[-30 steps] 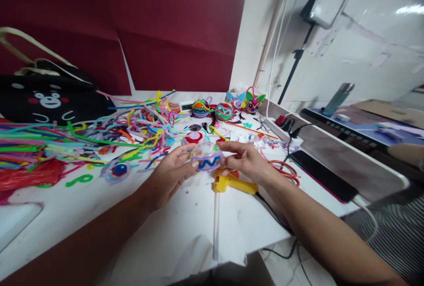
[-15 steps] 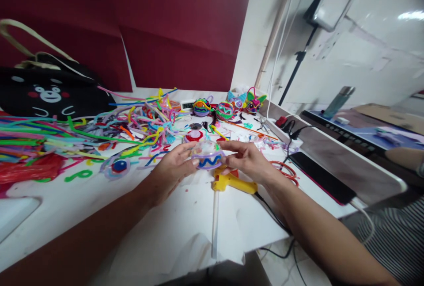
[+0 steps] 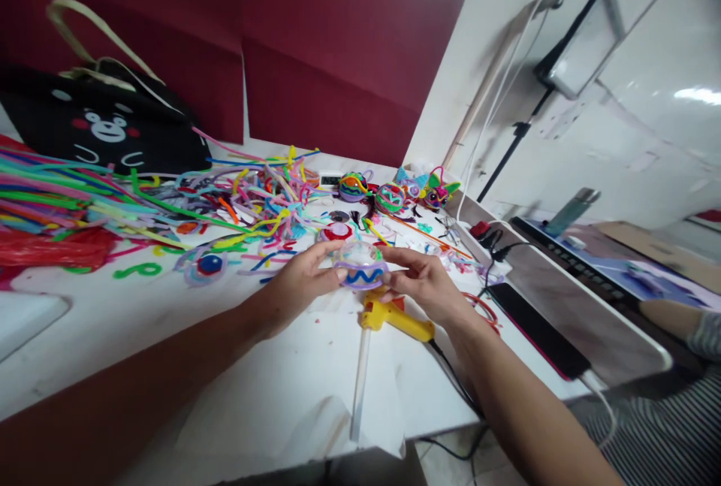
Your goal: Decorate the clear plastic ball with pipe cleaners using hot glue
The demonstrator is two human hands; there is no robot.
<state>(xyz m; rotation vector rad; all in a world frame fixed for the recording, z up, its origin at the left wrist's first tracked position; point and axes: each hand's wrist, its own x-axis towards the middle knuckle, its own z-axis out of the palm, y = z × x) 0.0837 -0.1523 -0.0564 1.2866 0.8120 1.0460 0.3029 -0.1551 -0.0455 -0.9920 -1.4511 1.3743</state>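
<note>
Between my two hands is a clear plastic dome (image 3: 360, 264) with a lilac pipe-cleaner rim and a blue zigzag across its front. My left hand (image 3: 301, 279) pinches its left edge between thumb and fingers. On the opposite edge, my right hand (image 3: 420, 279) grips with thumb and forefinger. Just under my right hand lies a yellow glue gun (image 3: 397, 319), a white glue stick (image 3: 360, 384) poking out of it toward me. Behind the dome sits a round piece with a red ring (image 3: 336, 231). A clear disc with a blue centre (image 3: 209, 265) rests to the left.
Loose pipe cleaners (image 3: 253, 200) pile up on the left, before a black bag (image 3: 107, 125). Finished decorated balls (image 3: 390, 198) stand at the back. A phone (image 3: 538, 330) on a cable lies at right, near a power strip (image 3: 490, 253). Another person's arm (image 3: 670, 317) shows far right.
The whole view has tilted and shifted slightly. Both hands keep hold of the dome, which stays in much the same place above the table.
</note>
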